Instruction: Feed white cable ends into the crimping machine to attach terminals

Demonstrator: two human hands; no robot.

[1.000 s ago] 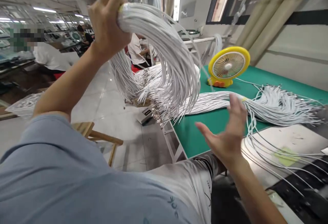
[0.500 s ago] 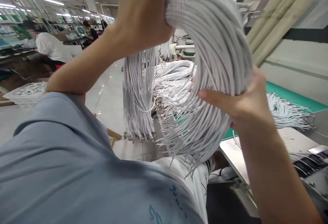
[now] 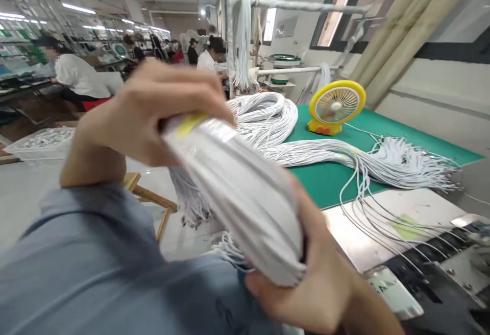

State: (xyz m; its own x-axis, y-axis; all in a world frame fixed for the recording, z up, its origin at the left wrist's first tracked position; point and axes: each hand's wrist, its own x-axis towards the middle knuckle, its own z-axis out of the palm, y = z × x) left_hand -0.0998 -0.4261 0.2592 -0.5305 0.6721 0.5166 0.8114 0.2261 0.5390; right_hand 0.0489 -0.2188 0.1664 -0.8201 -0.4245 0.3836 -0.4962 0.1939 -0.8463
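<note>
Between both hands, in front of my chest, is a thick bundle of white cables point(image 3: 245, 192), bent over and tilted down to the right. My left hand point(image 3: 164, 110) is closed round its upper end, where a yellow tape point(image 3: 189, 123) shows; the hand is blurred by motion. My right hand point(image 3: 310, 268) wraps the lower right end, thumb on the near side. Loose cable ends hang below the bundle, partly hidden by it.
A green-topped table point(image 3: 321, 187) bears coiled white cables point(image 3: 268, 115), a long cable bunch point(image 3: 406, 166) and a yellow fan point(image 3: 337, 105). Right is a metal machine plate point(image 3: 386, 222). A white rack point(image 3: 306, 5) holds hanging cables. Several people sit behind; a basket point(image 3: 38, 143) stands left.
The bundle has come down from head height and turned from a hanging loop to an edge-on view. My left hand has dropped leftward, and my right hand has moved down and left.
</note>
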